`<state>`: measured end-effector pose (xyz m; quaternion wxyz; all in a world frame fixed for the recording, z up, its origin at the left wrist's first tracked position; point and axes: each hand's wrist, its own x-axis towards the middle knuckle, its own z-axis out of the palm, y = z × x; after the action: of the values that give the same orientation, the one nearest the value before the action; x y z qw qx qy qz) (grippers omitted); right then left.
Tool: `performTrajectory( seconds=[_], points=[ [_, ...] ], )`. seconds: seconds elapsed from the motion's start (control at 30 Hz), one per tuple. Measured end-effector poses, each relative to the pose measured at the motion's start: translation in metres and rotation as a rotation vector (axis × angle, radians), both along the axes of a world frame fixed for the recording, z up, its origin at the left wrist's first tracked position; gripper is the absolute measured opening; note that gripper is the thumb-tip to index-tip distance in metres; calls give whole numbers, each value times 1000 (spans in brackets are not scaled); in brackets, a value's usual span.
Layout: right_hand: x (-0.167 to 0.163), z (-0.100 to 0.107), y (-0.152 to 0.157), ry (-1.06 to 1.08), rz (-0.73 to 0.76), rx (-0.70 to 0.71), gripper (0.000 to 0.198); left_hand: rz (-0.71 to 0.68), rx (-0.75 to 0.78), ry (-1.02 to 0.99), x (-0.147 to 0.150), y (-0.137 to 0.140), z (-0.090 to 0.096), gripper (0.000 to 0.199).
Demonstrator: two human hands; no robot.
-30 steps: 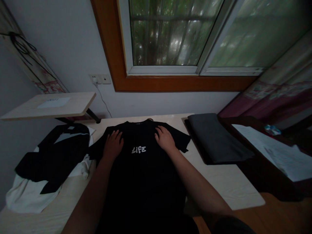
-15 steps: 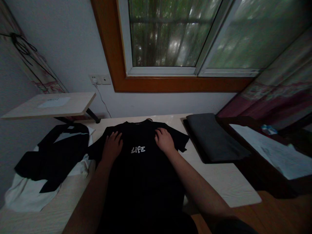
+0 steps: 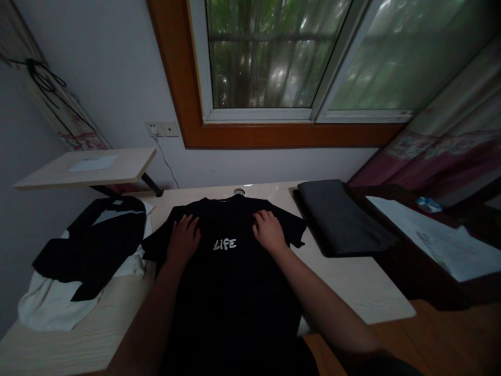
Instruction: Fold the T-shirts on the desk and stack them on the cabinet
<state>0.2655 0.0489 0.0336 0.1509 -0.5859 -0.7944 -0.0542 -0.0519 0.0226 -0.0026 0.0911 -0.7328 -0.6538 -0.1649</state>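
A black T-shirt with white lettering on the chest lies spread on a pale wooden table, its collar toward the wall. My left hand rests palm down on the cloth near the left shoulder, fingers stretched out. On the opposite side of the chest, my right hand lies flat near the right shoulder, its fingers slightly apart. Both sleeves extend outward past my hands. The shirt's lower end merges with dark shapes at the bottom of the view, so its hem cannot be made out.
Left of the shirt lies a pile of black clothing over white cloth, beside a raised shelf. A folded dark grey cloth lies at right. Beyond it is a dark surface with a pale sheet. A round table hole shows behind the collar.
Both hands and the shirt have shifted slightly toward me, and more of the table hole shows behind the collar. The camera view has moved a little.
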Motion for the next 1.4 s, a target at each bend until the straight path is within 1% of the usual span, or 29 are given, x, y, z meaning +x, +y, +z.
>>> performTrajectory(
  seconds=[0.3,0.5,0.63,0.77,0.93,1.2,1.3,1.4],
  points=[
    [15,-5,-22,-5,-6,15,28,-79,-38,29,29,-38,6,46],
    [27,-7,-34,-14,-13,16,27,-88,-62,37,55,-62,9,48],
    [32,-6,-40,-30,-26,20,26,-80,-64,28,67,-71,7,48],
    [34,-5,-44,-40,-39,15,25,-81,-52,18,71,-74,6,49],
    [33,-4,-44,-49,-45,6,26,-43,-37,5,57,-60,7,49],
    [31,-4,-42,-60,-36,-13,28,62,27,46,16,-2,6,49],
    [29,-2,-42,-75,-32,-25,29,153,47,45,11,16,8,47],
    [24,4,-38,-90,-32,-42,30,223,21,37,15,27,14,43]
  ],
)
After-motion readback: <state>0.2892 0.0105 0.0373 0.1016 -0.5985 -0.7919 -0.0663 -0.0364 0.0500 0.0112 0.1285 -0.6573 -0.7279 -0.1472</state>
